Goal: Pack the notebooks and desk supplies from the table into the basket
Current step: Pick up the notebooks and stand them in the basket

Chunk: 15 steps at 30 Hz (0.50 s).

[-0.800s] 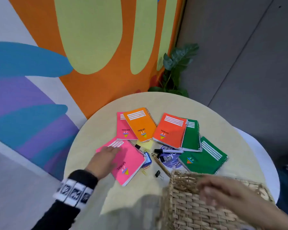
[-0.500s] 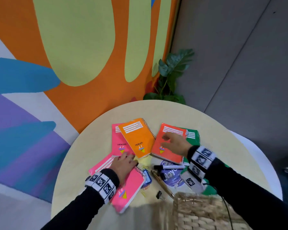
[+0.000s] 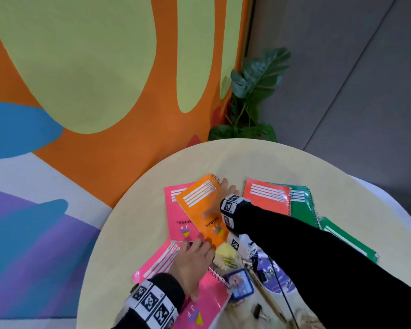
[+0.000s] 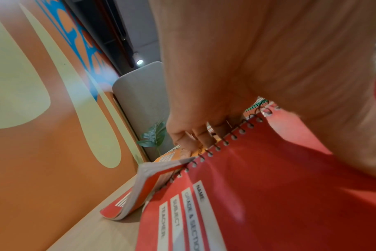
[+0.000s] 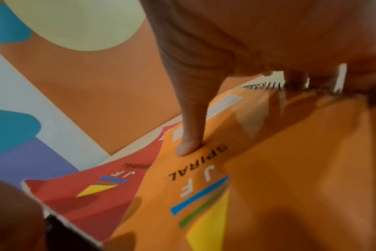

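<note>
Since earlier, our right hand moved to pinch the orange notebook; left hand flat on pink notebook. Nothing packed yet.

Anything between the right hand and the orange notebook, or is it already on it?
Nothing visible: the right hand already grips the orange notebook, thumb on the cover, fingers at the spiral edge. The notebook overlaps a pink notebook beneath.
</note>
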Motion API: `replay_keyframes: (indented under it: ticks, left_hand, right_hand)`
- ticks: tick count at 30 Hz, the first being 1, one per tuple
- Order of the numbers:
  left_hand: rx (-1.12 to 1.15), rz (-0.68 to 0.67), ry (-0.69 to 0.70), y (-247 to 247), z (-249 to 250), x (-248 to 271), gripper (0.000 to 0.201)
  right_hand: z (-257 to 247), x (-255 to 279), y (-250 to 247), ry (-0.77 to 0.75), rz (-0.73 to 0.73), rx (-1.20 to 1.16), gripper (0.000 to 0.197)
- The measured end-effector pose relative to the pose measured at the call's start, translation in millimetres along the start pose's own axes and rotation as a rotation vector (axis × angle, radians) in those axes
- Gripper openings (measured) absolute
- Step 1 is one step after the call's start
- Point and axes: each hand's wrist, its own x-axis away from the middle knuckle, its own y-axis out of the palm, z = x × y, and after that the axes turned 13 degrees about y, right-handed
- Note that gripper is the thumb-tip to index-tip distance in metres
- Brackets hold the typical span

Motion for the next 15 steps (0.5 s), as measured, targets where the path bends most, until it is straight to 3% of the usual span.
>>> replay_keyframes:
  ticks: [2,3,6,8,10,13,15]
  left_hand:
    - [-0.009,0.017,0.003,-2.6,-0.5,5.9,0.103]
    - [0.001,0.004,0.010,-4.8,-1.1,10.7,0.097]
    - [0.050,0.100,0.039,-10.2,-4.2,22.5,0.058]
    - [0.165,0.128,0.068,-25.8,-1.3,36.5,0.051]
    - [0.205,0.139,0.062,-42.8,4.7,54.1,0.045]
    - [0.301,0.248,0.095,-54.8,6.4,79.8,0.037]
    - [0.429,0.307,0.116,-59.5,10.3,100.2,0.031]
  right_hand:
    - [-3.5,-4.7,4.1,0.050,0.016,-0.007,0.147]
    - [-3.1,-5.2,2.0,0.046,0.024,-0.036,0.134]
    - [-1.1,-2.4,-15.7,-0.080,0.029,-0.380,0.055]
    - [3.2,11.1,-30.8,-0.175,0.009,-0.604,0.028]
    - [9.4,29.7,-43.5,-0.245,-0.079,-0.834,0.016]
    - [31.5,82.5,-70.1,-0.393,-0.251,-1.130,0.020]
    - [54.0,127.1,-96.4,-0.551,-0.222,-1.219,0.021]
